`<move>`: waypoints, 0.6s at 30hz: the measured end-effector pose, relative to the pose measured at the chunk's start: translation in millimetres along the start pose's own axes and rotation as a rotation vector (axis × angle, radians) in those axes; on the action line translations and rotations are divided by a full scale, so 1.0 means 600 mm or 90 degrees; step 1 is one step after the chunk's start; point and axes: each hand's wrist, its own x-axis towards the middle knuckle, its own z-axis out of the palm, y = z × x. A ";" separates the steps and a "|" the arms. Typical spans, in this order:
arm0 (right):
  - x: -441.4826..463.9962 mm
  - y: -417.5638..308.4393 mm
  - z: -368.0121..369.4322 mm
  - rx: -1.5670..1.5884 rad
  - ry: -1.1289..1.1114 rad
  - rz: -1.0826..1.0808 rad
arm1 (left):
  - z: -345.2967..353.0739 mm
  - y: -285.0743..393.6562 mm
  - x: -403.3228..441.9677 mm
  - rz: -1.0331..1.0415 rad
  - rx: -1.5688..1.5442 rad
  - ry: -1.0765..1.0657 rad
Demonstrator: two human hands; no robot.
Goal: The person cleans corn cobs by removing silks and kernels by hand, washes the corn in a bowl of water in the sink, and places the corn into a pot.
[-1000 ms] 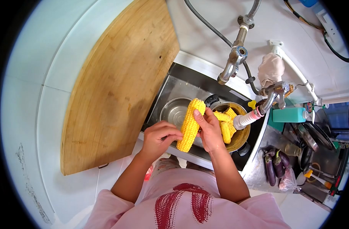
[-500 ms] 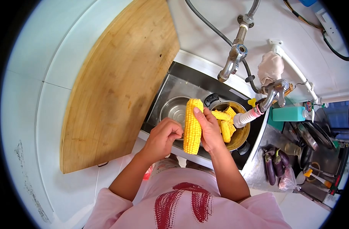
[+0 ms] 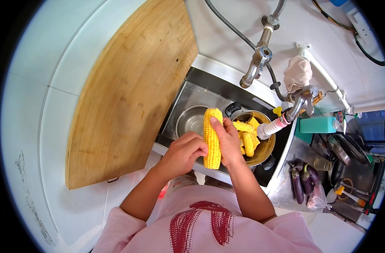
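Observation:
A peeled yellow corn cob is held upright over the front of the sink. My right hand grips it from the right, thumb along its face. My left hand is closed in a pinch, its fingertips against the cob's left side near the lower end; what the pinch holds, if anything, is too small to make out. Behind my right hand, a metal pot with black handles holds several corn pieces. A round steel basin sits to the left in the sink, partly hidden by the cob and my hand.
A large wooden board stands to the left. Above the sink are a metal tap and another with a white flexible spout reaching over the pot. On the right lie eggplants, a teal bottle and pans.
My left hand has moved right and its fingertips have come against the cob's side. The cob, still in my right hand, has shifted only slightly.

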 end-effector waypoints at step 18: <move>0.010 0.020 -0.014 -0.157 0.096 -0.145 | -0.011 0.030 -0.007 -0.350 -0.053 -0.073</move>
